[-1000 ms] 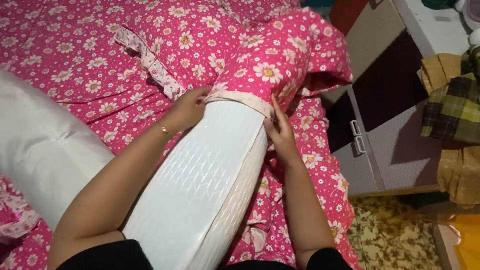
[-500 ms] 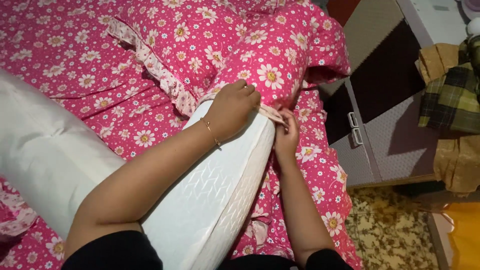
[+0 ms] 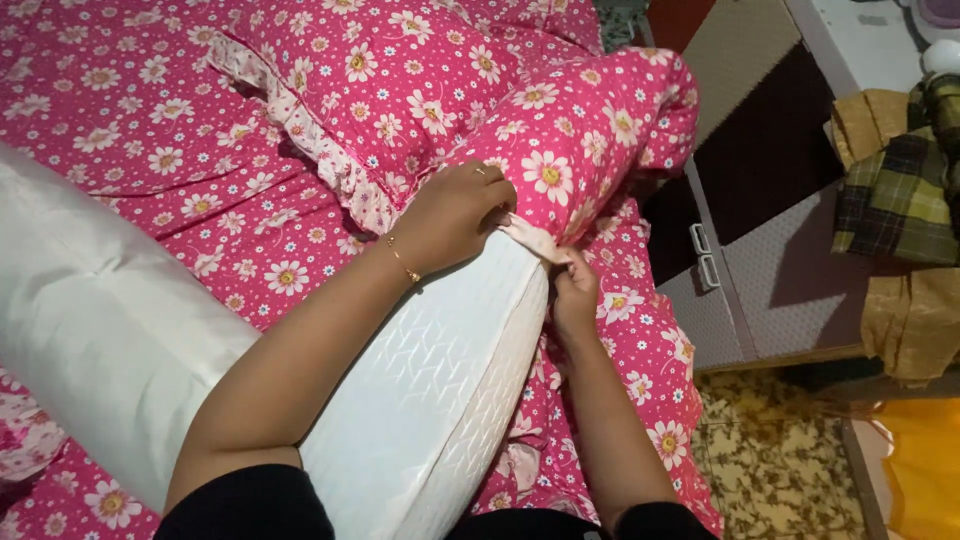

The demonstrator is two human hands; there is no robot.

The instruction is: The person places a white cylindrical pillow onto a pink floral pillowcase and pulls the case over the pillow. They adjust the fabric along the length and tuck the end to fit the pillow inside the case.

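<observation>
Your left hand [image 3: 455, 212] and right hand [image 3: 575, 295] both grip the pale hem of the pink floral pillowcase [image 3: 570, 160] drawn over the white quilted pillow's [image 3: 430, 380] end.

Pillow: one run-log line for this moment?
left hand: grips pillowcase hem | right hand: pinches hem | white pillow: partly inside

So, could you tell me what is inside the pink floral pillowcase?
The white quilted pillow enters the pillowcase at its hem; its far end is covered by the fabric.
</observation>
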